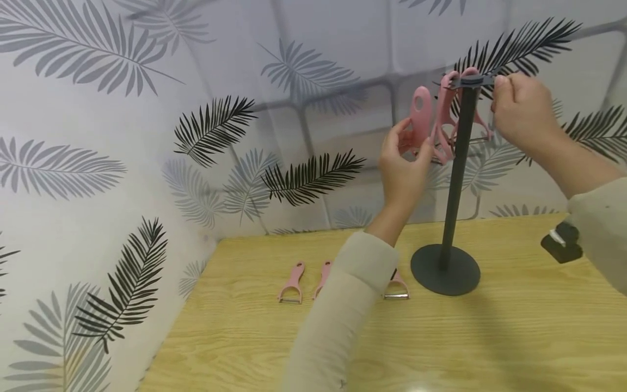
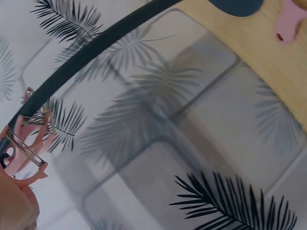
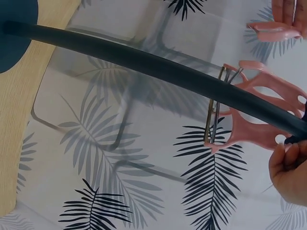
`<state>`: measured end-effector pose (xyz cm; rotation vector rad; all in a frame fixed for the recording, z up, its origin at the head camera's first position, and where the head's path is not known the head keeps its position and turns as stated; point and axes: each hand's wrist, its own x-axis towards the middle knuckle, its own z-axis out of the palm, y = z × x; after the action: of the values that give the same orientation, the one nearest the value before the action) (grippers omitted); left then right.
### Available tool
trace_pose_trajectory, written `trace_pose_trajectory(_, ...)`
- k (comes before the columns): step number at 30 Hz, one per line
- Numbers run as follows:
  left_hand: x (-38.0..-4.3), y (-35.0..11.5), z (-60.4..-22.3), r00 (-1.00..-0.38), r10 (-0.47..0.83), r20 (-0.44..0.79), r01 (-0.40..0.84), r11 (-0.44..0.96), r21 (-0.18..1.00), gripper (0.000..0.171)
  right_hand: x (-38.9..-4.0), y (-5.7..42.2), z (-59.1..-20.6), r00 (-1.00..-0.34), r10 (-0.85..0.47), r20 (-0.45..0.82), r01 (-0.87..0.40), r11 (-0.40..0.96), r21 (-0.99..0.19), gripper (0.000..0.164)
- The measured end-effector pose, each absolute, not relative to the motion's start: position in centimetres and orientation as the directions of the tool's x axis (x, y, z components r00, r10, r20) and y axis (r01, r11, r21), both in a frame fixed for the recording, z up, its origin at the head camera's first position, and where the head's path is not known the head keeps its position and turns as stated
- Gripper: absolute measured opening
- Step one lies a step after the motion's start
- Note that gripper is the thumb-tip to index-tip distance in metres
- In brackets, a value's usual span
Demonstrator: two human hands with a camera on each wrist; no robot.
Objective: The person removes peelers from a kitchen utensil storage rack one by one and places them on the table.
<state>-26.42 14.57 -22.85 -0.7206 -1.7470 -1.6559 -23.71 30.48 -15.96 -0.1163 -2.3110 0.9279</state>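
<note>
My left hand (image 1: 403, 171) pinches a pink peeler (image 1: 421, 111), its handle upright with the hole at the top. That peeler is just left of other pink peelers (image 1: 445, 106), which hang by their handles from the top of a dark stand (image 1: 456, 185). My right hand (image 1: 525, 109), with curled fingers, grips a hook at the right side of the stand's top. In the right wrist view, the hanging peelers (image 3: 254, 132) have their blades toward the base, and fingertips (image 3: 277, 165) sit at the stand's top.
More pink peelers (image 1: 293, 282) lie on the wooden table (image 1: 235, 337), partly covered by my left sleeve. The stand's round base (image 1: 426, 272) rests near the back edge. Behind is a leaf-patterned wall (image 1: 318, 125). A black device (image 1: 562, 242) is by the right sleeve.
</note>
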Motion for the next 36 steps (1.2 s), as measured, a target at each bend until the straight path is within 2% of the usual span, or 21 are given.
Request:
trace_pose_trajectory(9, -27.4, 12.0, -27.1, -0.682, -0.013, 0.731, 0.715, 0.201, 0.670, 0.037, -23.7, 29.4, -17.2, -0.672, 0.409, 0.618, -0.176, 0.722, -0.669, 0.036)
trace_pose_trajectory(23, -28.3, 7.7, -32.2, -0.768, 0.010, 0.640, 0.621, 0.253, 0.742, 0.038, -23.9, 28.3, -16.7, -0.703, 0.463, 0.540, -0.149, 0.647, -0.748, 0.038)
trace_pose_trajectory(28, -28.2, 6.0, -33.9, -0.790, 0.012, 0.613, 0.589, 0.294, 0.753, 0.038, -24.2, 27.4, -17.0, -0.674, 0.453, 0.584, -0.201, 0.648, -0.735, 0.037)
trace_pose_trajectory(31, -28.1, 5.2, -34.9, -0.805, 0.002, 0.593, 0.565, 0.310, 0.765, 0.037, -24.4, 26.9, -17.1, -0.635, 0.446, 0.631, -0.235, 0.666, -0.708, 0.035)
trace_pose_trajectory(36, -27.7, 3.7, -36.9, -0.840, -0.010, 0.543, 0.509, 0.333, 0.793, 0.037, -24.6, 26.6, -17.3, -0.620, 0.393, 0.679, -0.273, 0.703, -0.657, 0.033)
